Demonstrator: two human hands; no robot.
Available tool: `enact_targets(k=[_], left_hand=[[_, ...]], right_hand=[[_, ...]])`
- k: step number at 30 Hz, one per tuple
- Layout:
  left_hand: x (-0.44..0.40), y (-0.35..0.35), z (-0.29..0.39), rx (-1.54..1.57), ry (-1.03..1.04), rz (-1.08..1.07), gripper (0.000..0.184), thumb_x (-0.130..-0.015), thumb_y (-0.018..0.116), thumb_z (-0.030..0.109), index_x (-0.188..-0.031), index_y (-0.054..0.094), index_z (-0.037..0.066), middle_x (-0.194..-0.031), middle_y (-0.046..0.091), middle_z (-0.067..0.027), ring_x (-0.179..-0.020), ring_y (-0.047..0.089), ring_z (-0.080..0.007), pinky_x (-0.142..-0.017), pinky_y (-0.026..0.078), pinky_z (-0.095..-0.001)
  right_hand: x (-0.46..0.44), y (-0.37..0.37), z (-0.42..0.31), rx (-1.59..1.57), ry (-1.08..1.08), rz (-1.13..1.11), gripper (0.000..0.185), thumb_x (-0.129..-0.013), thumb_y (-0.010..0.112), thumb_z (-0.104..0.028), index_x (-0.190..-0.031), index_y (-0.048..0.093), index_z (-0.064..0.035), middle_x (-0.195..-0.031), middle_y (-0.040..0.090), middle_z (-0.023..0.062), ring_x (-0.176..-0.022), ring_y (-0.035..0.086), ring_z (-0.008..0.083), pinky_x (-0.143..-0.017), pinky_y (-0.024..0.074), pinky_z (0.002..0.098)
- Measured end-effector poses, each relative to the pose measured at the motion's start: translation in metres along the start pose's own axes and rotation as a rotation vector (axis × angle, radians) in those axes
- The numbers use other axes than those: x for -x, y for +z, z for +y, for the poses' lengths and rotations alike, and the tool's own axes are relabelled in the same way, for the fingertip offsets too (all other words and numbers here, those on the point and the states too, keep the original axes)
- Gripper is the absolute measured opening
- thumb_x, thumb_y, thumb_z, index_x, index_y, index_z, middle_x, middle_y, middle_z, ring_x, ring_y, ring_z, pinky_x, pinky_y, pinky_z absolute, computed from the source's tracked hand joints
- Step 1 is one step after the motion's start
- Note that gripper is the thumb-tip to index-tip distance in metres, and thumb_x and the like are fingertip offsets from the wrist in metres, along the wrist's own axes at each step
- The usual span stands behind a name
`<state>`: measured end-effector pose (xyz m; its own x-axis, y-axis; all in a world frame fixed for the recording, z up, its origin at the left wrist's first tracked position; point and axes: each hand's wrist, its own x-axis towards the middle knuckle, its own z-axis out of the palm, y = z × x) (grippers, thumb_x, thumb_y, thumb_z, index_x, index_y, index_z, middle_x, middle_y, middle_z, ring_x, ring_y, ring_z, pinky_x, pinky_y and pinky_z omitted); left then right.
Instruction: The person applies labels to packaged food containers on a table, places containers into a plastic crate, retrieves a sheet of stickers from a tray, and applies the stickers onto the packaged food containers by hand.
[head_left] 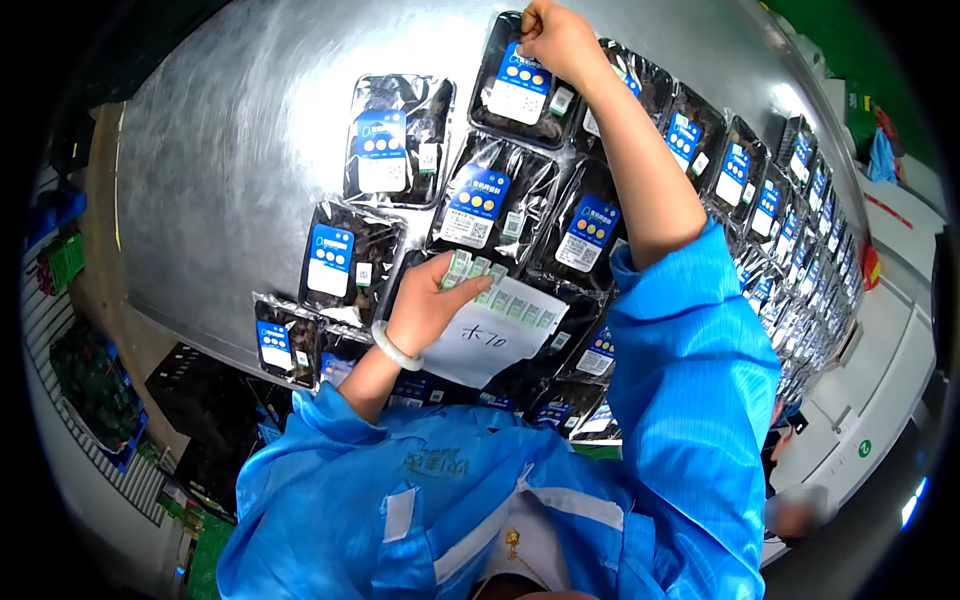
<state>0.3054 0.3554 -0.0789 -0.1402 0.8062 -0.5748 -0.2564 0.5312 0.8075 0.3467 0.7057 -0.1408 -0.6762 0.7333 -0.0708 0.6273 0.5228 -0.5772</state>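
Observation:
My left hand (425,308) is closed on a white sheet of small green-and-white stickers (515,302), thumb on top. Handwriting shows on the white paper (488,345) at its lower part. At the top, my right hand (560,42) is over a film-wrapped black tray (490,98), its fingers pressed together at the upper edge of the tray's blue-and-white label (520,88). Whatever those fingertips hold, if anything, is too small to make out. A small green-and-white sticker (561,101) sits on that tray beside the label. Another wrapped tray (475,200) lies between my hands.
Several similar wrapped trays (345,262) lie on the metal table (220,150), with many more packed in rows on the right (790,240). Crates (195,390) stand at lower left. A white cabinet-like unit (880,350) is beyond the table's right edge.

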Motion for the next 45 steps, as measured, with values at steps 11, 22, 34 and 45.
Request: enact_targets(k=[11, 22, 34, 45], left_hand=[[0.007, -0.001, 0.006, 0.034, 0.044, 0.018, 0.018, -0.089, 0.070, 0.009, -0.104, 0.068, -0.001, -0.089, 0.072, -0.0032, -0.079, 0.062, -0.0063, -0.071, 0.050, -0.0244], [0.024, 0.032, 0.013, -0.259, 0.098, -0.133, 0.018, -0.087, 0.070, 0.008, -0.104, 0.068, 0.003, -0.093, 0.069, -0.0035, -0.083, 0.059, -0.0079, -0.074, 0.047, -0.0255], [0.043, 0.039, 0.007, -0.104, -0.044, -0.163, 0.021, -0.094, 0.067, 0.017, -0.101, 0.070, -0.002, -0.088, 0.071, -0.0019, -0.079, 0.060, -0.0057, -0.071, 0.047, -0.0222], [0.033, 0.024, 0.007, -0.090, -0.003, -0.083, 0.020, -0.094, 0.066, 0.016, -0.102, 0.070, -0.002, -0.087, 0.070, -0.0012, -0.078, 0.058, -0.0042, -0.069, 0.046, -0.0209]], right_hand=[[0.137, -0.035, -0.087, -0.369, -0.066, -0.383, 0.036, -0.088, 0.070, -0.037, -0.104, 0.062, -0.0062, -0.081, 0.067, 0.0087, -0.072, 0.064, 0.0224, -0.066, 0.0503, 0.0352], [0.280, -0.026, -0.098, 0.006, -0.190, -0.214, 0.031, -0.092, 0.057, -0.041, -0.087, 0.053, -0.0101, -0.068, 0.061, 0.0072, -0.065, 0.064, 0.0282, -0.057, 0.0481, 0.0414], [0.317, -0.033, -0.080, -0.412, 0.144, 0.063, 0.024, -0.091, 0.064, -0.035, -0.093, 0.063, -0.0105, -0.072, 0.066, 0.0102, -0.065, 0.065, 0.0292, -0.059, 0.0494, 0.0392], [0.315, -0.055, 0.089, -0.545, 0.822, 0.286, 0.025, -0.085, 0.075, -0.022, -0.096, 0.067, -0.0001, -0.070, 0.068, 0.0065, -0.062, 0.061, 0.0095, -0.055, 0.0446, 0.0274]])
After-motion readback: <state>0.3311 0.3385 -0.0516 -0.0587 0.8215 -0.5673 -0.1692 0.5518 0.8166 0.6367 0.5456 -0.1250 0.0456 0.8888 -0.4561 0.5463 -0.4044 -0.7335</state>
